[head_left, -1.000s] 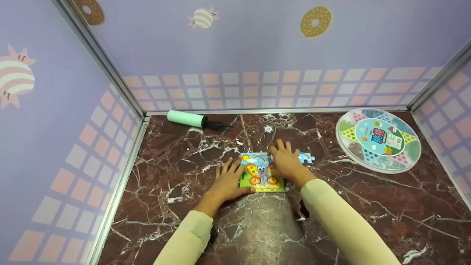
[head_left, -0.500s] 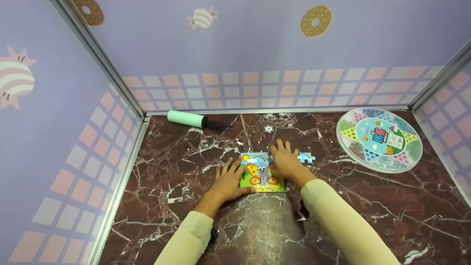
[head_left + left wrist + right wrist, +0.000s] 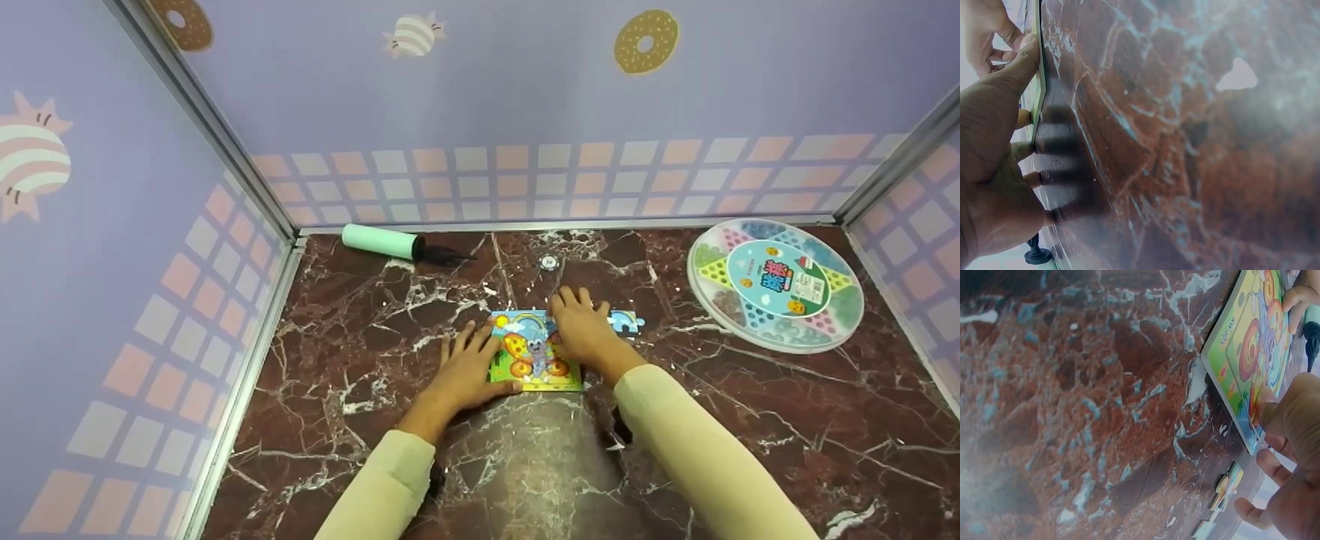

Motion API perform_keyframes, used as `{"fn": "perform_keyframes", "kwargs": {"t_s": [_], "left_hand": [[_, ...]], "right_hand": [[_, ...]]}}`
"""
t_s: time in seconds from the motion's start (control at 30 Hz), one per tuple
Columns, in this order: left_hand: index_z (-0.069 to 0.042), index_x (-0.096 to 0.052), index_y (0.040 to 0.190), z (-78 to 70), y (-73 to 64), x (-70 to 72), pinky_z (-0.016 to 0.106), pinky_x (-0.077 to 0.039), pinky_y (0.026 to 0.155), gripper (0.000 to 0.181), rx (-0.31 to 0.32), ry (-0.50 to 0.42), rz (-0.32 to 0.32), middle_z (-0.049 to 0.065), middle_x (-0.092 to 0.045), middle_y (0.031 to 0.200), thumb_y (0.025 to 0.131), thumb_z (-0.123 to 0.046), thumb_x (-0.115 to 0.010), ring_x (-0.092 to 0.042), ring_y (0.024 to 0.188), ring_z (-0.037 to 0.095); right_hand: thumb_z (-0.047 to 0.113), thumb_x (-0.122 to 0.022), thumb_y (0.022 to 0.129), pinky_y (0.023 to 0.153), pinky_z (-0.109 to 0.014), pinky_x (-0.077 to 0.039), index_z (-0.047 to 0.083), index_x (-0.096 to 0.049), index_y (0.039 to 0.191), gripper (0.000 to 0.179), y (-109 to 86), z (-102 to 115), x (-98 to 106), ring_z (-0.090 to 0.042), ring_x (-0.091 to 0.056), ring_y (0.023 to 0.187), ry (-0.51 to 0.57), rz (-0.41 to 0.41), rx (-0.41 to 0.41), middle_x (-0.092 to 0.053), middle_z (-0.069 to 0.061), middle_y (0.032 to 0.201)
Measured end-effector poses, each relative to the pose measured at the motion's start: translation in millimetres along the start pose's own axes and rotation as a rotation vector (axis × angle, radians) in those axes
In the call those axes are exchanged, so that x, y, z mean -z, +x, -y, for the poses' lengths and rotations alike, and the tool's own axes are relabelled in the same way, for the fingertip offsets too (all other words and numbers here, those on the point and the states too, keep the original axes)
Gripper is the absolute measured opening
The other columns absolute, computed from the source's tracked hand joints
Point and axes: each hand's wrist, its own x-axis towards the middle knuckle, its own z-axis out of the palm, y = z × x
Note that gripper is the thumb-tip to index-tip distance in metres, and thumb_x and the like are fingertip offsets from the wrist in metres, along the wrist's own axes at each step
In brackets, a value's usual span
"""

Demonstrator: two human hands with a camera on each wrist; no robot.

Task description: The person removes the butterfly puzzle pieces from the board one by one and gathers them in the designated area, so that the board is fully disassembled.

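Note:
A butterfly jigsaw puzzle [image 3: 536, 356] in a flat tray lies on the marble-patterned tabletop. My left hand [image 3: 466, 369] rests spread along its left side, the thumb [image 3: 1026, 53] on the near edge and the other fingertips down by the left edge. Over the upper right corner lies my right hand [image 3: 583, 330]; its thumb [image 3: 1266, 405] presses on the picture, and the other fingers spread beyond the far edge. Whatever lies under that hand is hidden. Just right of it are loose, sky-blue puzzle pieces [image 3: 624, 322], flat on the table.
A mint-green hand pump [image 3: 379, 242] with a black nozzle lies at the back left. A small round chip [image 3: 549, 262] sits beyond the puzzle. To the right is a round Chinese checkers set [image 3: 776, 285] in clear packaging. Printed walls [image 3: 525, 90] enclose the back and sides.
Both hands and the puzzle stay in place. The right fingertips have shifted very slightly toward me, and the head view has drifted a little.

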Motion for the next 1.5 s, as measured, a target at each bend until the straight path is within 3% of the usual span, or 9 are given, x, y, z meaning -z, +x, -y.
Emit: {"fn": "perform_keyframes", "kwargs": {"t_s": [0.33, 0.7, 0.93, 1.2, 1.5], "left_hand": [[-0.019, -0.055, 0.158, 1.3, 1.1, -1.1, 0.076, -0.005, 0.136, 0.082, 0.009, 0.001, 0.01, 0.01, -0.024, 0.185, 0.095, -0.068, -0.076, -0.012, 0.173, 0.043], [-0.018, -0.049, 0.166, 2.0, 2.2, -1.5, 0.076, -0.004, 0.136, 0.092, 0.001, -0.004, 0.01, 0.008, -0.019, 0.187, 0.095, -0.07, -0.075, -0.011, 0.174, 0.043], [-0.018, -0.049, 0.165, 3.1, 2.2, -2.7, 0.075, -0.004, 0.136, 0.091, 0.005, 0.005, 0.012, 0.009, -0.02, 0.187, 0.095, -0.069, -0.075, -0.011, 0.174, 0.042], [-0.017, -0.056, 0.155, 2.8, 1.4, -2.3, 0.077, -0.006, 0.135, 0.08, -0.008, -0.003, -0.002, 0.012, -0.024, 0.185, 0.095, -0.067, -0.076, -0.014, 0.172, 0.045], [-0.018, -0.053, 0.16, 3.2, 1.5, -3.2, 0.076, -0.006, 0.136, 0.085, 0.005, -0.002, 0.004, 0.008, -0.02, 0.187, 0.095, -0.069, -0.075, -0.013, 0.173, 0.043]], "right_hand": [[0.021, -0.082, 0.096, 0.101, -0.08, -0.044, 0.009, -0.058, 0.142, 0.054, -1.1, 3.2, 1.4, -0.049, -0.046, 0.139, -0.075, 0.012, 0.017, -0.052, -0.02, 0.149], [0.015, -0.082, 0.096, 0.11, -0.076, -0.047, 0.006, -0.06, 0.146, 0.055, -2.5, 3.9, 5.5, -0.048, -0.049, 0.141, -0.032, 0.043, 0.044, -0.049, -0.023, 0.153], [0.017, -0.081, 0.098, 0.105, -0.076, -0.048, 0.006, -0.062, 0.151, 0.057, -5.8, -0.8, 3.3, -0.046, -0.05, 0.139, -0.024, 0.037, 0.101, -0.053, -0.018, 0.153], [0.01, -0.076, 0.094, 0.097, -0.069, -0.046, 0.008, -0.07, 0.141, 0.047, -10.9, -9.7, 3.0, -0.044, -0.049, 0.13, -0.018, 0.018, 0.176, -0.054, -0.018, 0.153], [0.007, -0.068, 0.093, 0.095, -0.062, -0.043, 0.009, -0.073, 0.136, 0.043, -13.3, -12.7, 8.8, -0.045, -0.049, 0.126, 0.012, 0.047, 0.207, -0.054, -0.02, 0.147]]}}
